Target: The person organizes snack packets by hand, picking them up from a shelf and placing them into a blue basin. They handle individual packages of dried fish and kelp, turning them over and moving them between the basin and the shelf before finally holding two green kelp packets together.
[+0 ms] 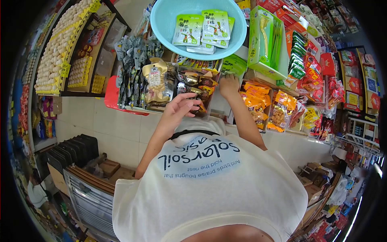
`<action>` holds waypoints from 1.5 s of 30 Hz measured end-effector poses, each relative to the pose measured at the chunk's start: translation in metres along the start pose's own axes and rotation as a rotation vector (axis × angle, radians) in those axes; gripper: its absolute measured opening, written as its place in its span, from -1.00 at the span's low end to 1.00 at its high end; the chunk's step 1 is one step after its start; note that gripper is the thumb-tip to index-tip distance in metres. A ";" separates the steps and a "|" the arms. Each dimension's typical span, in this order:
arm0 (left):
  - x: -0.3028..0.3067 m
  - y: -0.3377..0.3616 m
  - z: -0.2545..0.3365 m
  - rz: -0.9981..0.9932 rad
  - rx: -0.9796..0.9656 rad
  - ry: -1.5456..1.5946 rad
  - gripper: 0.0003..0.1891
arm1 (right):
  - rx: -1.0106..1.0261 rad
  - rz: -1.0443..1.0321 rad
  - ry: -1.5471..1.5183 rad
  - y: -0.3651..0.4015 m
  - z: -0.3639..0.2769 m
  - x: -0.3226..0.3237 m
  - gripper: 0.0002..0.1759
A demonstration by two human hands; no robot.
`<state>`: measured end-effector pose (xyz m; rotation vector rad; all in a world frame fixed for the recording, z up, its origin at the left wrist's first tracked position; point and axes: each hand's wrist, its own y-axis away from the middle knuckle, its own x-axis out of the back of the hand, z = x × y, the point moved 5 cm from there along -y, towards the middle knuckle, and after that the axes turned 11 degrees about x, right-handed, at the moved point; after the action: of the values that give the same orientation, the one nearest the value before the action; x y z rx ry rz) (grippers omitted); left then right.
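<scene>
1 left hand point(182, 108) raised, right point(229, 86) at packets point(233, 65)

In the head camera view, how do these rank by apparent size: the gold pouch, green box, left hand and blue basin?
1. Blue basin
2. Green box
Unranked, both smaller: gold pouch and left hand look too alike to separate.

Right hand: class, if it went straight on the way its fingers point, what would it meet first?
The right hand would probably meet the green packets just beyond its fingertips; depth is unclear, so it may already touch them.
</scene>
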<state>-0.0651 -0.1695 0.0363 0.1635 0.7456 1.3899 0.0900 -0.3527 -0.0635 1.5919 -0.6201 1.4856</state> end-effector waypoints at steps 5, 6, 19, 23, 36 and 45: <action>0.004 0.003 -0.001 0.012 -0.005 0.026 -0.59 | -0.056 -0.082 -0.255 0.028 -0.003 0.047 -0.76; 0.005 0.002 -0.001 0.008 -0.008 0.033 -0.59 | -0.078 -0.061 -0.327 0.034 -0.004 0.058 -0.75; 0.006 -0.046 0.137 0.351 -0.671 -0.483 -0.70 | -0.044 0.299 -0.459 0.078 -0.012 0.095 -0.72; 0.020 -0.096 0.175 0.521 -0.739 -0.698 -0.58 | 0.045 0.493 -0.477 0.094 0.002 0.098 -0.69; 0.046 -0.225 0.180 0.656 0.230 -1.170 0.19 | 0.067 0.748 -0.646 0.172 0.011 0.097 -0.72; 0.069 -0.238 0.189 0.494 0.028 -0.724 -0.33 | 0.071 1.032 -0.681 0.189 0.026 0.112 -0.80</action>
<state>0.2374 -0.0962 0.0312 0.8688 0.1116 1.6279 -0.0316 -0.4512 0.0930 1.9430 -2.0198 1.5954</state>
